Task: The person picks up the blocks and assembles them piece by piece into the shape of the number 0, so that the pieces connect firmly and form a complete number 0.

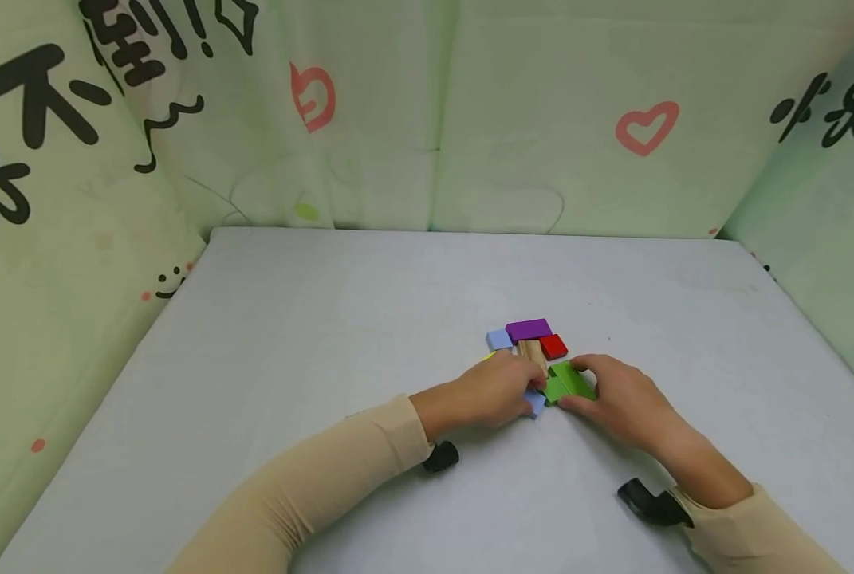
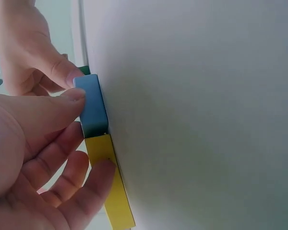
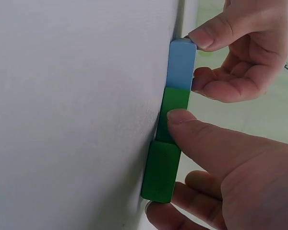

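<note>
A small cluster of coloured blocks lies on the table. My left hand (image 1: 494,391) pinches a light blue block (image 2: 93,105) on its near side, thumb on the outer face. One left finger rests on a yellow block (image 2: 117,199) adjoining it. My right hand (image 1: 623,399) holds two green blocks at the cluster's right. Its thumb presses the smaller green block (image 3: 172,108), and fingers reach round the far end of the larger green block (image 1: 573,381). In the right wrist view, the blue and green blocks stand end to end in a row.
At the back of the cluster lie a purple block (image 1: 529,330), a red block (image 1: 553,346) and another light blue block (image 1: 499,340). A wooden block (image 1: 529,349) sits among them, partly hidden by the left hand. Printed curtains border the white table (image 1: 340,319).
</note>
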A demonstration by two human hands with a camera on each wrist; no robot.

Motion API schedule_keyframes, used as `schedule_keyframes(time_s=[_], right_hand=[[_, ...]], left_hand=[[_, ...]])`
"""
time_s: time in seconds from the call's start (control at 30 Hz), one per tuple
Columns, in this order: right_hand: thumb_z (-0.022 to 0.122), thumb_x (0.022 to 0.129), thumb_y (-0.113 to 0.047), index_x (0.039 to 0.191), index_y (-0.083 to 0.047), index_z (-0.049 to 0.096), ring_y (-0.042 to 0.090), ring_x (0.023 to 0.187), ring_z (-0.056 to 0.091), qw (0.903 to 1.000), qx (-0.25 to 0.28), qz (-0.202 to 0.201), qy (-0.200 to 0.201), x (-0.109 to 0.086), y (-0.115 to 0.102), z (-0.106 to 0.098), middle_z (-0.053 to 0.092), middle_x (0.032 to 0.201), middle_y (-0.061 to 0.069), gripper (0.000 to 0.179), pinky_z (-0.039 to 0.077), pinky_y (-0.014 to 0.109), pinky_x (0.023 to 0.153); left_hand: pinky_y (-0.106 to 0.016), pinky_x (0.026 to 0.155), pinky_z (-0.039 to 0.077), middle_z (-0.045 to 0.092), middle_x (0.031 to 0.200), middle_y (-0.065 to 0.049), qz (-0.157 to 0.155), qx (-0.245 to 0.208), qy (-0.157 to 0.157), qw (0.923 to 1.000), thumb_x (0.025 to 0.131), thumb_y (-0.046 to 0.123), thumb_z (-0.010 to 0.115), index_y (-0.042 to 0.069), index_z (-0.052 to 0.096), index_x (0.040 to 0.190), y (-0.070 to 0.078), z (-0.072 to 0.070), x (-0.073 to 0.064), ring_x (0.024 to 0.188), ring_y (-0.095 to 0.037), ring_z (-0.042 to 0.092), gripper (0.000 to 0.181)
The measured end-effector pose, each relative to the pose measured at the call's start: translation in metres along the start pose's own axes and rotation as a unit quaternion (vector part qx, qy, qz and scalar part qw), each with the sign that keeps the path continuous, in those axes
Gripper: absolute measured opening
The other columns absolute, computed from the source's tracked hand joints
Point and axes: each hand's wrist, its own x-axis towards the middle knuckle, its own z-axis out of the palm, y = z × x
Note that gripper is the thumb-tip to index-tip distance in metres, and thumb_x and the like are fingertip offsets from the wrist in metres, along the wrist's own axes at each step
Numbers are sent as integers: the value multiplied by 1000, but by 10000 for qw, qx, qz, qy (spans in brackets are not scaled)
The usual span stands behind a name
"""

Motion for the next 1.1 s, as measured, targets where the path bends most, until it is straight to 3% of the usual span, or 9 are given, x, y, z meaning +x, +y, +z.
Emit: schedule_keyframes(time_s=[0.3,0.6,1.1], right_hand=[[81,85,-26,127,10,57,47,113,57,10000,0,48,34,9,-4,2,60,123,29,60,47,60,92],[79,87,-27,128,11,56,48,117,54,9999,25,156,9,18,-5,2,59,125,30,60,44,61,96],[77,89,-25,127,9,60,49,115,56,9989,-153,392,-206,12,3,-7,61,124,29,54,45,63,93]], left_hand=[[-17,95,43,67,119,5,-210,-78,-162,9996,93,17,74,12,69,125,-6,-5,5,107,-11,55,32],[-18,97,42,67,119,4,-267,-150,-177,9994,93,16,73,11,68,126,-11,-9,9,111,-12,54,33],[-20,80,44,66,107,10,-357,390,-260,9983,92,22,75,19,71,120,-9,-12,9,97,-10,50,28]])
